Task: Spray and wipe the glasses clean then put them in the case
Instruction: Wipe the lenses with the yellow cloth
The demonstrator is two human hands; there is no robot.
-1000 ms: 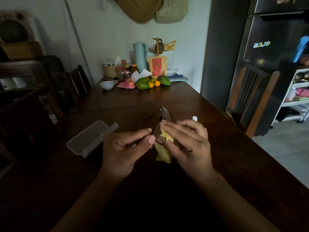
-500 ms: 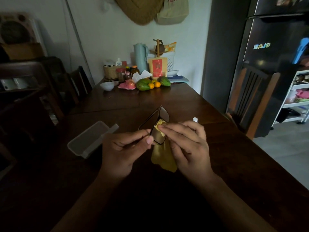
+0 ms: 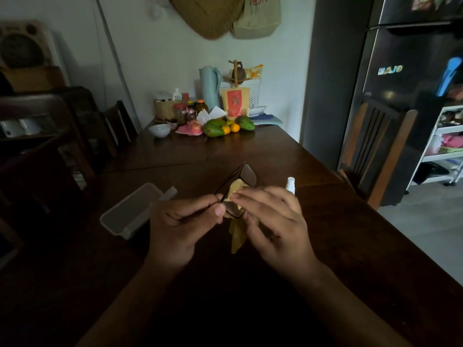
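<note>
Glasses (image 3: 246, 174) held just right of open case (image 3: 132, 209), frame pinched by left hand (image 3: 180, 226). Yellow cloth (image 3: 236, 237) pinched against lens by right hand (image 3: 275, 221). Spray bottle (image 3: 290, 184) stood farther right of case.

The dark fridge door (image 3: 413, 101) by the table's right edge carries coloured letters (image 3: 390, 70) reading "AJO", with an unclear sign before them, perhaps a B. Red letters on the cloth bag (image 3: 255, 18) hanging on the wall are cut off. The print on the red packet (image 3: 234, 101) is too small to read.
</note>
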